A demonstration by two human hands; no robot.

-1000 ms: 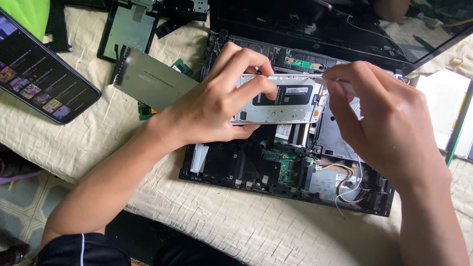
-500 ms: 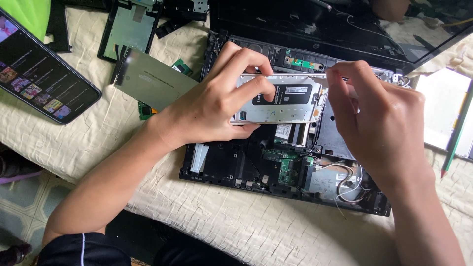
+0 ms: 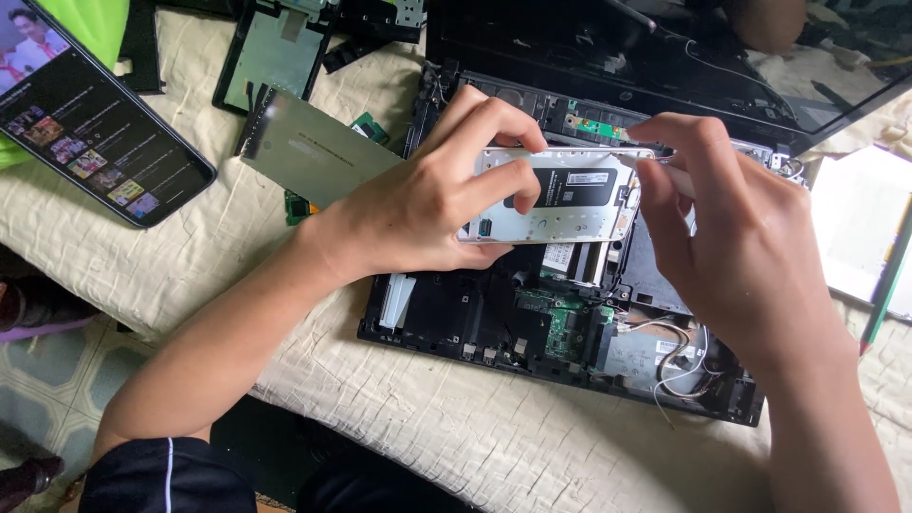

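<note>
Cloth-covered worktop [image 3: 399, 427]: a silver drive caddy [image 3: 556, 195] is pinched in the left hand [image 3: 427, 204] over an opened laptop [image 3: 532, 323], while the right hand [image 3: 736, 237] is closed on a thin tool [image 3: 655, 150]; a slip could scratch exposed circuitry.

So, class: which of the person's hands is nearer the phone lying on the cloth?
Left. The left hand grips the silver metal plate, closer to the phone; the right hand works beyond the plate.

Two hands: left hand [image 3: 418, 204], right hand [image 3: 750, 247]. One opened laptop [image 3: 494, 323]. One silver drive [image 3: 560, 195]. One phone [image 3: 90, 128], table's left edge. One grey metal plate [image 3: 309, 152]. One notepad [image 3: 860, 233], one pencil [image 3: 885, 285], right edge.
</note>
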